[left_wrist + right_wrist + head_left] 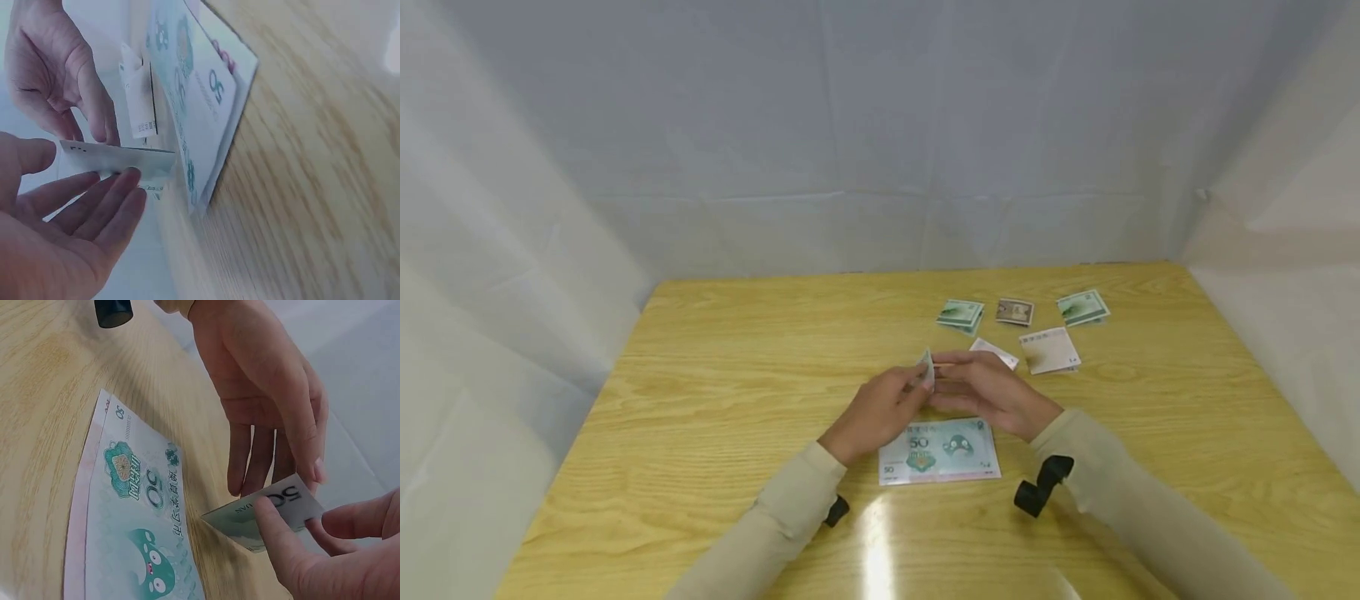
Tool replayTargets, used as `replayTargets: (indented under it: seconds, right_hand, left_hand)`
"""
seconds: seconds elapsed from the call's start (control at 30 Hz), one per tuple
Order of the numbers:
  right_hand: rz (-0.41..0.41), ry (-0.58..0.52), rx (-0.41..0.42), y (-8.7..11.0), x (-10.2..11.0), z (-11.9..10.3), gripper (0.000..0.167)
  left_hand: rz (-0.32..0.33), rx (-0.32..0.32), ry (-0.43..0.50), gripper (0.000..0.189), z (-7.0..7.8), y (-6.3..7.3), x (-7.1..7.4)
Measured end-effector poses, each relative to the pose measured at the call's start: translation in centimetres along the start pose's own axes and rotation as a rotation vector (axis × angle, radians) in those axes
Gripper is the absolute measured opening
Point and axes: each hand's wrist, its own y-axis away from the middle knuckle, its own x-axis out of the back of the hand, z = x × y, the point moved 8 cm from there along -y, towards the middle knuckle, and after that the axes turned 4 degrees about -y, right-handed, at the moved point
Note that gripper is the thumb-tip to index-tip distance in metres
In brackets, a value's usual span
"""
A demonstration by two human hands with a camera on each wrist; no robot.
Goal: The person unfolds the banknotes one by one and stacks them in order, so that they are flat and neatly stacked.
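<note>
Head view: the left hand (877, 411) pinches an upright folded note (928, 372), and the right hand (990, 393) touches it with extended fingers. At its 6 o'clock, a flat 50 note (936, 454) lies on the table (722, 367), over a pinkish one (78, 544). Four smaller folded notes (1049, 351) sit between 1 and 3 o'clock.

I can pass along the left of the bench (722, 358); rightward, folded notes (1049, 351) obstruct me, flat notes (958, 450) lie nearer, and a sheet (880, 125) bars the back.
</note>
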Motion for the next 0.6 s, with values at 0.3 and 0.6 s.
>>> replayTargets:
  seconds: [0.3, 0.6]
  right_hand:
    - [-0.019, 0.042, 0.048, 0.8, -0.6, -0.8, 0.047]
    - [-0.031, 0.2, 0.108, 2.0, -1.3, -1.4, 0.046]
  left_hand:
    - [0.163, 0.034, 0.234, 0.038, -0.1, -0.1, 1.5]
    - [0.223, 0.086, 0.523, 0.027, -0.7, 0.5, 2.1]
